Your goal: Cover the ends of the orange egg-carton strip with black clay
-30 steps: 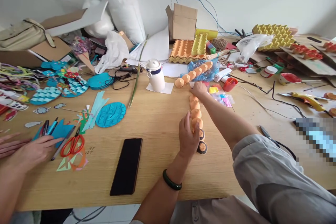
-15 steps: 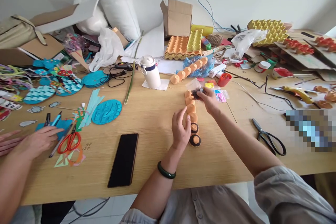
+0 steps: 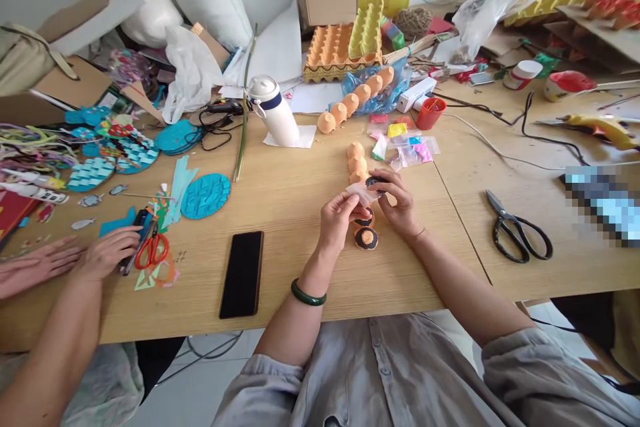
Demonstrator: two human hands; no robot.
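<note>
My left hand (image 3: 336,219) and my right hand (image 3: 396,200) meet over the wooden table (image 3: 300,213), both pinching a small clear plastic bag (image 3: 363,193) with something dark in it. Under my hands lies a row of orange egg-carton cups (image 3: 357,161); the two nearest cups (image 3: 367,238) have dark rings around them. A green bangle (image 3: 307,295) sits on my left wrist.
A black phone (image 3: 243,273) lies left of my hands, black scissors (image 3: 517,235) to the right. Small bags of coloured bits (image 3: 407,150), a red cup (image 3: 430,112), a white bottle (image 3: 274,110) and egg trays (image 3: 345,47) stand beyond. Another person's hands (image 3: 105,253) rest by red scissors (image 3: 153,250) at left.
My right hand came back from the far end of the cup row with a small plastic bag. My left hand left the cups and joined it on the bag.
</note>
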